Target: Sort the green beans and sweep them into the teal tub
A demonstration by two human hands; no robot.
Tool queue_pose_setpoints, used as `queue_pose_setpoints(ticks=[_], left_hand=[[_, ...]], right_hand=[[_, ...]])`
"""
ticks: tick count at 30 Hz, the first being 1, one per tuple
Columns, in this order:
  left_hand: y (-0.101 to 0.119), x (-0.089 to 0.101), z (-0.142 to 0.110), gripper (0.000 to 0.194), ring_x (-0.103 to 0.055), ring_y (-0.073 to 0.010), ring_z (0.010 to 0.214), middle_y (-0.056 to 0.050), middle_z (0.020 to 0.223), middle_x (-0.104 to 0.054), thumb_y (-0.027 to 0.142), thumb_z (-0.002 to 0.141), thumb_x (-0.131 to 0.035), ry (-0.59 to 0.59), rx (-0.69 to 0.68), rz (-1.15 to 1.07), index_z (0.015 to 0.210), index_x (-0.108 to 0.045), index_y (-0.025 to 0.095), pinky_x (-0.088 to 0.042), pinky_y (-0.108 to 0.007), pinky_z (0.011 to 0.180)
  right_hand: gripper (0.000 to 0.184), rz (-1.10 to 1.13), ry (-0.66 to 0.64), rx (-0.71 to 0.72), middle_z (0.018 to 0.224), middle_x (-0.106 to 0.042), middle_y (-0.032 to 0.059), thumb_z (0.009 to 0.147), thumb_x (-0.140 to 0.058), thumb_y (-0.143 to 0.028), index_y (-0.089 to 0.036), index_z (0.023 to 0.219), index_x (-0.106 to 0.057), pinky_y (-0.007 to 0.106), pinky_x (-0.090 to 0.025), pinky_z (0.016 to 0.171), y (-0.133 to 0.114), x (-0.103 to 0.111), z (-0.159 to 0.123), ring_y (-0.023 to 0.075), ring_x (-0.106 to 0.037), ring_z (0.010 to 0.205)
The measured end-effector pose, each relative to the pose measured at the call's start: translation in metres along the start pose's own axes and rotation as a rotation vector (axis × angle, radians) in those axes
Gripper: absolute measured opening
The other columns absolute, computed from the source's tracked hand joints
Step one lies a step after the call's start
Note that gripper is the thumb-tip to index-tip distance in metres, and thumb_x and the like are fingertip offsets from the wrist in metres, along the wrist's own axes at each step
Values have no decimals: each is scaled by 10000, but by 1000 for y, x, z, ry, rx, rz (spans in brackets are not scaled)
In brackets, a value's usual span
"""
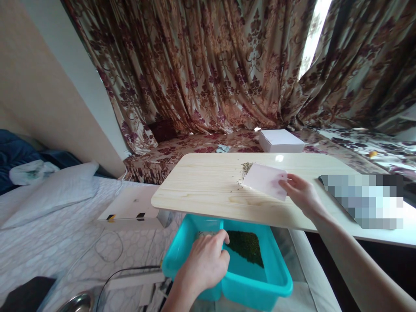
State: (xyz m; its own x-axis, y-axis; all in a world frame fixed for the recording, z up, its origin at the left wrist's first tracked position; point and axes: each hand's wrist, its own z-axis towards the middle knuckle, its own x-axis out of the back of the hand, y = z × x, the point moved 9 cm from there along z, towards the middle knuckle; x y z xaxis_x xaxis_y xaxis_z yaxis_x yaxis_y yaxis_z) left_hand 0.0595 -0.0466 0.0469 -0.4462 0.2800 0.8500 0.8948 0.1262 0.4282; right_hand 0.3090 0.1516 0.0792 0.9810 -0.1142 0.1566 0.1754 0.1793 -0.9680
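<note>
My right hand (pixel 299 190) grips the edge of a thin whitish flat sheet (pixel 264 180), perhaps plastic, tilted over the light wooden tabletop (pixel 198 182). Against the sheet's left edge lies a small pile of green grains (pixel 247 167), with a few more scattered around it. Lower down, my left hand (pixel 209 258) has its fingers curled over the divider of a turquoise two-compartment bin (pixel 282 277). Dark green grains (pixel 245 247) cover part of the bin's right compartment. A few small pale and dark bits (pixel 203 234) show in the left one, partly hidden by my hand.
The bin sits below the table's front edge. A blurred-out flat object (pixel 360 201) rests on the table's right side. Behind the table is a white box (pixel 282 141); another white box (pixel 133 206) lies on the bed at left, near cables and a metal bowl (pixel 76 303).
</note>
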Motion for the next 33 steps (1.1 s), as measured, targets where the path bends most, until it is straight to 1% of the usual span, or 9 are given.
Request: queue_pose_setpoints(ticks=[3, 8, 10, 15, 20, 24, 28, 33], left_hand=[[-1, 0, 0, 388, -611, -245, 1136, -53, 1158, -712, 186, 866, -401, 1, 5, 3, 1193, -600, 247, -418, -322, 981], [0, 1, -1, 381, -620, -242, 1120, -54, 1136, -714, 185, 859, -398, 4, -4, -5, 1178, -595, 250, -422, -329, 972], [0, 2, -1, 380, -621, -244, 1118, -54, 1134, -715, 185, 852, -397, 12, -6, -13, 1167, -598, 252, -425, -329, 965], [-1, 3, -3, 386, -626, -256, 1101, -57, 1113, -716, 188, 845, -389, 19, -1, -19, 1160, -602, 251, -428, -344, 957], [0, 5, -3, 390, -623, -256, 1103, -64, 1107, -713, 188, 844, -391, 10, 14, -15, 1165, -602, 252, -431, -341, 945], [-1, 6, -3, 384, -620, -248, 1106, -59, 1118, -711, 187, 845, -391, 14, 19, -24, 1160, -601, 253, -426, -335, 952], [-3, 6, -2, 380, -617, -247, 1108, -60, 1118, -709, 196, 852, -390, 15, 21, -12, 1166, -596, 253, -426, -334, 954], [-3, 6, -3, 387, -610, -253, 1126, -64, 1132, -705, 198, 854, -384, 10, 23, -11, 1176, -593, 246, -424, -341, 971]], right_hand=[[160, -23, 2, 16, 811, -810, 44, 699, -728, -291, -249, 853, -714, 326, -630, 693, -2, 3, -4, 229, -765, 752], [146, -6, -35, 14, 814, -811, 47, 712, -698, -305, -250, 847, -694, 324, -632, 716, -3, -5, -7, 239, -776, 807], [145, 6, -32, 18, 826, -811, 45, 717, -693, -300, -255, 855, -688, 323, -631, 739, -4, -6, -7, 239, -776, 835], [154, -6, -29, 32, 819, -810, 42, 717, -709, -329, -262, 852, -679, 332, -627, 751, -4, -4, -7, 238, -771, 808], [252, -7, -74, 49, 828, -810, 57, 688, -742, -420, -255, 867, -678, 335, -617, 731, 1, -11, -9, 249, -767, 811], [347, 18, -71, 53, 845, -808, 72, 660, -786, -478, -241, 894, -690, 335, -610, 732, 1, -10, -11, 257, -763, 818], [381, 8, -72, 71, 833, -808, 72, 653, -802, -530, -237, 873, -699, 340, -612, 726, -1, -10, -13, 254, -760, 797], [389, 9, -69, 103, 812, -805, 73, 652, -800, -540, -231, 866, -698, 333, -608, 671, -5, -15, -14, 250, -757, 757]])
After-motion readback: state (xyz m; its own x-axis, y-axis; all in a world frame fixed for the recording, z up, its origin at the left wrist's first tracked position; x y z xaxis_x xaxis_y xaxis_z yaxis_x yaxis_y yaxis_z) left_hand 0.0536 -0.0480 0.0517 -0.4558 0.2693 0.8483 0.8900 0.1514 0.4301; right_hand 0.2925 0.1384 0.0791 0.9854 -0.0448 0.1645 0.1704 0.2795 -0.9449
